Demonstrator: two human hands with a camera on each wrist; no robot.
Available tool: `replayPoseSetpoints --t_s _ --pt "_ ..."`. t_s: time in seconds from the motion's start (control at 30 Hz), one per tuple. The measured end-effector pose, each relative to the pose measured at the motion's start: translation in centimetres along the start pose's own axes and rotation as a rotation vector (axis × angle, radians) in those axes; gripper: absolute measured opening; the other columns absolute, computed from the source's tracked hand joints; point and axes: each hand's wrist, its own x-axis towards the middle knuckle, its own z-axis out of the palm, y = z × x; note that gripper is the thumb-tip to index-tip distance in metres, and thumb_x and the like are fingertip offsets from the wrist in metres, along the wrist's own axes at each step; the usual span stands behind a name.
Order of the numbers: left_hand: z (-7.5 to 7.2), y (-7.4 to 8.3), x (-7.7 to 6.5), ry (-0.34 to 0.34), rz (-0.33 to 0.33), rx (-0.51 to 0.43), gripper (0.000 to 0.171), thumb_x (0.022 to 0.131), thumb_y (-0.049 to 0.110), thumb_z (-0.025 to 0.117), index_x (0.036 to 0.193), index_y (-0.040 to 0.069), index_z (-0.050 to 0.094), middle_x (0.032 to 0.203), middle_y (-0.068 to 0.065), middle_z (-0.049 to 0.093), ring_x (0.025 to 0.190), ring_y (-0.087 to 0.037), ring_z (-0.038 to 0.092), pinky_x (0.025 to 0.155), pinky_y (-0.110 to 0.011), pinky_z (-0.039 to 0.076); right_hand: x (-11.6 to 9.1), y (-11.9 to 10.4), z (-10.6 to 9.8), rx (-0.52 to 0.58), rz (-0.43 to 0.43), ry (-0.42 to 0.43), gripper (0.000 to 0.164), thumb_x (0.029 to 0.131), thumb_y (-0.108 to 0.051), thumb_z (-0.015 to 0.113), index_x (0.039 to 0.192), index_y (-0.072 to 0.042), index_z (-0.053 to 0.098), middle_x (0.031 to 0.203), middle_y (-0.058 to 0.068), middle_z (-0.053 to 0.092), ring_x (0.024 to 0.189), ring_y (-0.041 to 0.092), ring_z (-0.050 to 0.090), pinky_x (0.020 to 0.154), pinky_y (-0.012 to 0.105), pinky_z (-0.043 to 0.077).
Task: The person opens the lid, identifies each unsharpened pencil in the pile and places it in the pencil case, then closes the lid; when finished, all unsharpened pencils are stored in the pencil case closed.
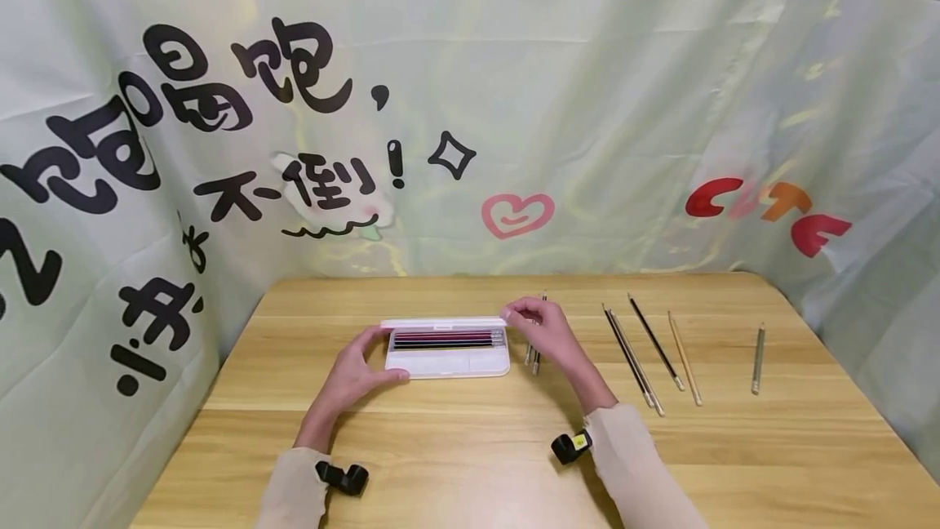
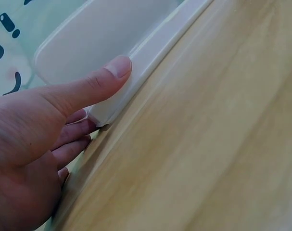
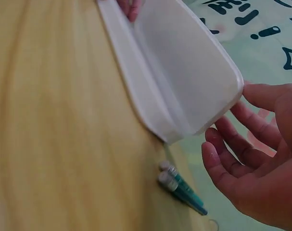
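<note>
A white pencil case point(image 1: 433, 363) lies on the table with its hinged lid point(image 1: 441, 322) raised along the back edge. Several dark and reddish pencils point(image 1: 443, 340) lie side by side in its rear part. My left hand point(image 1: 354, 370) holds the case's left end, thumb point(image 2: 118, 67) over the front rim and fingers round the side, partly hidden behind it. At the lid's upper right corner, my right hand point(image 1: 543, 331) pinches the edge between thumb and forefinger. In the right wrist view, its other fingers point(image 3: 222, 159) curve loosely beside the lid.
Just right of the case, a few pencils point(image 3: 182, 187) lie under my right hand. Farther right on the wooden table point(image 1: 470, 447) are dark pencils point(image 1: 631, 357), a natural-wood pencil point(image 1: 685, 359) and a short grey pencil point(image 1: 758, 359). A printed curtain point(image 1: 587, 121) hangs behind the table.
</note>
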Motion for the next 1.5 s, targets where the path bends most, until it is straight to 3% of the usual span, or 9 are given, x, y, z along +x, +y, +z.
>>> replayPoseSetpoints --t_s 0.1,0.2,0.4,0.6,0.73,0.9,1.13,1.33,1.5 --pt "0.0 0.1 0.3 -0.002 0.004 -0.039 0.092 0.069 0.033 0.098 0.143 0.011 0.048 0.149 -0.017 0.053 0.146 -0.036 0.039 0.121 -0.055 0.026 -1.0 0.3 -0.1 -0.06 0.005 -0.017 0.025 0.1 -0.023 0.069 0.113 -0.002 0.073 0.113 0.012 0.071 0.105 0.027 0.064 0.09 0.04 0.056" --pt "0.0 0.0 0.5 0.003 0.032 -0.088 0.093 0.069 0.026 0.098 0.145 0.01 0.047 0.147 -0.016 0.055 0.144 -0.036 0.042 0.12 -0.056 0.028 -1.5 0.7 -0.2 -0.126 -0.011 -0.061 0.027 0.097 -0.019 0.073 0.118 0.0 0.072 0.117 0.013 0.07 0.106 0.029 0.066 0.088 0.038 0.058" --pt "0.3 -0.6 0.6 -0.008 0.076 -0.076 0.094 0.071 0.028 0.097 0.149 0.012 0.049 0.147 -0.01 0.055 0.142 -0.03 0.045 0.119 -0.052 0.032 -2.1 1.4 -0.1 -0.306 -0.07 -0.123 0.039 0.094 -0.017 0.077 0.129 0.0 0.068 0.132 0.016 0.065 0.118 0.034 0.063 0.098 0.044 0.055" --pt "0.1 -0.8 0.5 -0.018 0.076 -0.046 0.085 0.081 0.035 0.089 0.152 0.012 0.048 0.155 -0.011 0.048 0.147 -0.032 0.038 0.12 -0.055 0.028 -2.1 1.8 0.2 -0.43 -0.089 -0.157 0.054 0.093 -0.021 0.078 0.14 0.0 0.06 0.146 0.018 0.056 0.137 0.038 0.049 0.113 0.051 0.04" --pt "0.0 -0.9 0.6 -0.022 0.073 -0.044 0.082 0.084 0.037 0.086 0.153 0.013 0.048 0.156 -0.011 0.046 0.148 -0.033 0.037 0.12 -0.056 0.028 -2.1 2.0 0.3 -0.45 -0.124 -0.167 0.054 0.093 -0.019 0.077 0.14 0.001 0.059 0.144 0.019 0.057 0.135 0.038 0.052 0.111 0.05 0.044" --pt "-0.1 -1.0 0.6 -0.029 0.072 -0.059 0.083 0.084 0.034 0.087 0.153 0.01 0.048 0.156 -0.013 0.046 0.148 -0.034 0.036 0.12 -0.057 0.027 -2.2 2.2 0.5 -0.474 -0.187 -0.183 0.05 0.095 -0.017 0.076 0.139 0.002 0.061 0.138 0.021 0.062 0.122 0.035 0.06 0.098 0.048 0.054" --pt "-0.2 -1.1 0.8 -0.03 0.065 -0.033 0.086 0.081 0.036 0.089 0.153 0.01 0.047 0.157 -0.014 0.045 0.149 -0.035 0.033 0.12 -0.059 0.023 -1.9 2.2 0.8 -0.537 -0.212 -0.17 0.055 0.093 -0.018 0.077 0.139 0.005 0.059 0.141 0.022 0.059 0.134 0.04 0.053 0.109 0.05 0.045" --pt "-0.6 -1.4 0.8 -0.027 0.072 -0.018 0.085 0.082 0.036 0.088 0.153 0.011 0.048 0.157 -0.015 0.044 0.149 -0.037 0.032 0.12 -0.062 0.023 -1.6 2.2 1.3 -0.57 -0.217 -0.151 0.054 0.092 -0.02 0.079 0.136 0.005 0.062 0.141 0.021 0.06 0.134 0.04 0.052 0.11 0.052 0.044" --pt "-1.1 -1.7 1.0 -0.027 0.087 -0.099 0.079 0.091 0.029 0.081 0.155 0.007 0.042 0.156 -0.017 0.045 0.148 -0.039 0.034 0.12 -0.06 0.024 -1.5 2.1 1.0 -0.519 -0.2 -0.102 0.053 0.089 -0.021 0.082 0.133 0.002 0.065 0.141 0.02 0.059 0.135 0.041 0.05 0.114 0.055 0.039"
